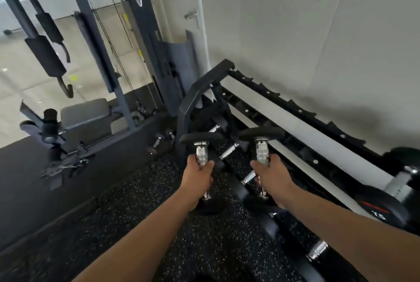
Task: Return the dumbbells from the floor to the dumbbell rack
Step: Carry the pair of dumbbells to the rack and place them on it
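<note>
My left hand (200,176) grips the chrome handle of a black dumbbell (201,139), whose far head points away from me. My right hand (271,175) grips the handle of a second black dumbbell (261,134) in the same way. Both are held above the speckled floor, in front of the left end of the dark dumbbell rack (272,109). The rack runs along the white wall to the right; its upper rail with saddles is bare. Several dumbbells (229,151) lie on the lower tier beneath my hands.
A larger dumbbell marked 7.5 (386,200) rests on the rack at the right. A grey cable machine (106,59) with a padded seat (86,113) stands at the left. Small dumbbells (159,142) lie by the rack's left foot. Black speckled rubber flooring (141,202) stretches before me.
</note>
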### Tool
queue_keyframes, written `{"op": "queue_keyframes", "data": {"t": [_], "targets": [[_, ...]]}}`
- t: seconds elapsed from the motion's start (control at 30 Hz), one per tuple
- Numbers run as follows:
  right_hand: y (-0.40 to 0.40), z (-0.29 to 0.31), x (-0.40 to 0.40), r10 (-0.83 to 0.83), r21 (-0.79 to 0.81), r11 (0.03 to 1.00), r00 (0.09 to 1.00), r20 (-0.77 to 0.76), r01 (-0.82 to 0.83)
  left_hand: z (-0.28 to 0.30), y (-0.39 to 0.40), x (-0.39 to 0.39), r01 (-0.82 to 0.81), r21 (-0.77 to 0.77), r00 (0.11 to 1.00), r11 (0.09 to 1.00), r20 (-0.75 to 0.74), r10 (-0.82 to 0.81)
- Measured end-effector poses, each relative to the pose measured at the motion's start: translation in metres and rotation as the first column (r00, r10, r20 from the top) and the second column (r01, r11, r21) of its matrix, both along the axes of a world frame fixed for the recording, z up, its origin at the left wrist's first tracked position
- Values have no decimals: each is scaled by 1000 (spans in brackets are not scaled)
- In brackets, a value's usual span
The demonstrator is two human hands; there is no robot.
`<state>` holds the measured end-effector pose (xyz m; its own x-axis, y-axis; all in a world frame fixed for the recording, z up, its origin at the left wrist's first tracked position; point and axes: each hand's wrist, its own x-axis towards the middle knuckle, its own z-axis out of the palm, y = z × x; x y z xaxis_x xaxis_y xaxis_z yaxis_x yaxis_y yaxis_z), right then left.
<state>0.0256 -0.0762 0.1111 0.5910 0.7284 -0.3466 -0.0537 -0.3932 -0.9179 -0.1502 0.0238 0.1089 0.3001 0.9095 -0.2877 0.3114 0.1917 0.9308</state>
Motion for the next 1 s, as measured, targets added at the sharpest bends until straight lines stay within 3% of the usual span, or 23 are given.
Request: {"op": "queue_keyframes", "data": {"t": [0.27,0.73,1.0], "targets": [[134,-18,27,-57,-41,998,998,-28,55,-26,144,32,33,-34,999,999,32,-32],[332,-34,65,-275,-123,955,961,-37,268,-45,393,110,377,-151,920,914,-50,-388],[406,-53,129,-417,-143,903,907,-62,405,-46,481,190,439,-137,888,888,-83,-452]]}}
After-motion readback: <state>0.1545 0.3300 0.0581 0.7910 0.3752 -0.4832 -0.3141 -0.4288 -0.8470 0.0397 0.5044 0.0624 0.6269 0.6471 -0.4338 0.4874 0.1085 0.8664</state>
